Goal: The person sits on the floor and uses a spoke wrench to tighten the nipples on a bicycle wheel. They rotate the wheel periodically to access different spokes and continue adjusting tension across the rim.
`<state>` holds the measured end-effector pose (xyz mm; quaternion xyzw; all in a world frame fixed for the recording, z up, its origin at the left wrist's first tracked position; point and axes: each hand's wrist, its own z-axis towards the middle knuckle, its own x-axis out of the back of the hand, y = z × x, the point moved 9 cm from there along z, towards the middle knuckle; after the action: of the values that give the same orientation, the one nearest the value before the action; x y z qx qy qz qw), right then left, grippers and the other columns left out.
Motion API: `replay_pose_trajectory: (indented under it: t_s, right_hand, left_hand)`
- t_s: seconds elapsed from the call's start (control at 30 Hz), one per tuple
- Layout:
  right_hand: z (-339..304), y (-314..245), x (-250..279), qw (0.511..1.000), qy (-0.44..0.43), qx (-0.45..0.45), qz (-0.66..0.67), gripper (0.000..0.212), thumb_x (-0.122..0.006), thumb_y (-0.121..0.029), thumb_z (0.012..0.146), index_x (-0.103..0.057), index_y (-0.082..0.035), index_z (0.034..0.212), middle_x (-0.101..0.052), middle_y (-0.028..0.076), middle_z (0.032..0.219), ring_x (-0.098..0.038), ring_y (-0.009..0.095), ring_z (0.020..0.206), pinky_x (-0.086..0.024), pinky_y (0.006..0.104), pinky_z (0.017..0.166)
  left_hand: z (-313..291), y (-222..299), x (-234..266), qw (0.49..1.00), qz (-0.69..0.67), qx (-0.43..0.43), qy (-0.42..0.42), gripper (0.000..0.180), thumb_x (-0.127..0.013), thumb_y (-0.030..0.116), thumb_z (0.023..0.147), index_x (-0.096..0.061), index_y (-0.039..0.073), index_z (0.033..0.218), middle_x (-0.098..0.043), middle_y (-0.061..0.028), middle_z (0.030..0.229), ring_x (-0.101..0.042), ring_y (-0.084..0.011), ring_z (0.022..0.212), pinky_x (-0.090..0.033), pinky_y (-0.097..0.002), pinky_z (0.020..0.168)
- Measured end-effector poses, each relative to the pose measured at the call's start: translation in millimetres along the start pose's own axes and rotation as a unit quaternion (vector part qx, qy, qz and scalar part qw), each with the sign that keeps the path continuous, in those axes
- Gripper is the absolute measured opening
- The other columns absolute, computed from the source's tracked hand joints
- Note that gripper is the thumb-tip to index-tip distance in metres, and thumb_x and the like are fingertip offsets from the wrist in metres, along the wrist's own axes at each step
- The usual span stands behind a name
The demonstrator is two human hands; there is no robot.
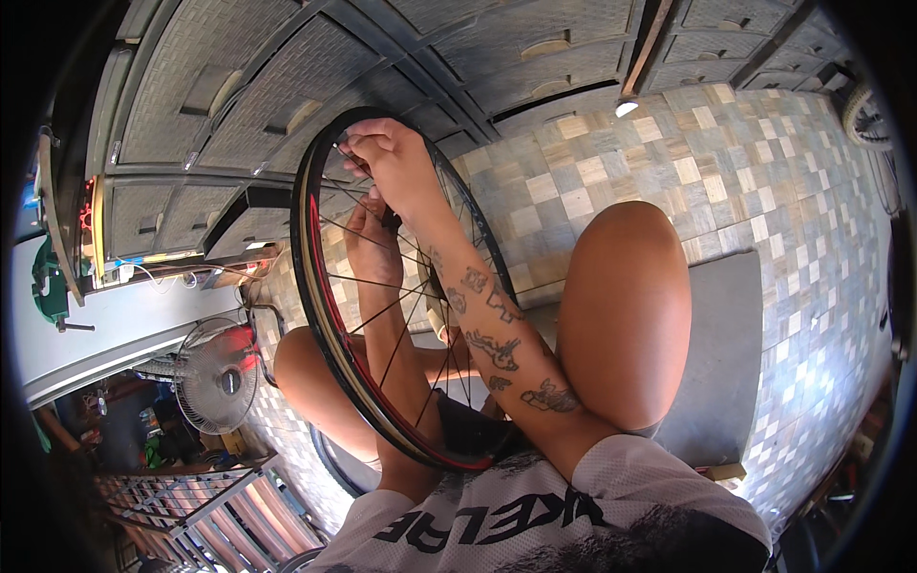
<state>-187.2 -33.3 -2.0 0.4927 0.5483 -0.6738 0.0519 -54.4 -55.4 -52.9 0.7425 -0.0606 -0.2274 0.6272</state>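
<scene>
A bicycle wheel with a black rim, a red inner band and thin dark spokes stands tilted between my legs, its lower edge against my lap. No tyre shows on its rim. My right hand reaches over the wheel's upper part, fingertips pinched together close to the rim's inner side, where a small pale tip shows. Just below it, my left hand comes up through the spokes, thumb and fingers pressed together around a spoke. A small dark thing shows beside those fingers; its kind is unclear. The tattooed right forearm hides part of the hub.
Grey woven-pattern drawers stand in front of the wheel. A grey mat lies under me on the checkered tile floor. At left are a standing fan, a green vise and a metal rack. Another wheel sits far right.
</scene>
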Motion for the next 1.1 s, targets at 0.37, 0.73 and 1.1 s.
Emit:
replay_pose_trajectory:
  t_s: [0.37,0.73,1.1]
  right_hand:
    - [4,17,-15,0.98,-0.123,-0.158,0.011,0.02,-0.06,-0.015,0.098,-0.066,0.003,0.102,-0.07,0.008,0.091,-0.048,0.005,0.061,-0.037,0.0203,0.051]
    - [2,18,-24,0.972,-0.146,-0.181,0.037,0.022,-0.053,-0.021,0.101,-0.065,-0.003,0.096,-0.063,0.0,0.081,-0.037,0.002,0.054,-0.026,0.0197,0.045]
    - [-1,28,-29,0.956,-0.196,-0.202,0.083,0.024,-0.049,-0.023,0.105,-0.062,-0.004,0.098,-0.061,-0.001,0.084,-0.036,0.002,0.053,-0.026,0.0196,0.044]
  left_hand:
    - [-5,-14,-12,0.995,-0.091,0.033,0.002,0.039,-0.055,0.03,0.106,-0.059,-0.001,0.129,-0.066,-0.0089,0.124,-0.063,-0.0183,0.114,-0.048,-0.0337,0.1]
    - [-4,-19,-9,0.993,-0.106,0.042,-0.007,0.038,-0.056,0.028,0.105,-0.059,-0.002,0.128,-0.065,-0.0078,0.126,-0.062,-0.0173,0.115,-0.049,-0.0323,0.1]
    - [-8,-12,-7,0.993,-0.111,0.007,-0.026,0.037,-0.059,0.027,0.104,-0.059,-0.002,0.127,-0.064,-0.0087,0.126,-0.061,-0.0182,0.116,-0.047,-0.0343,0.103]
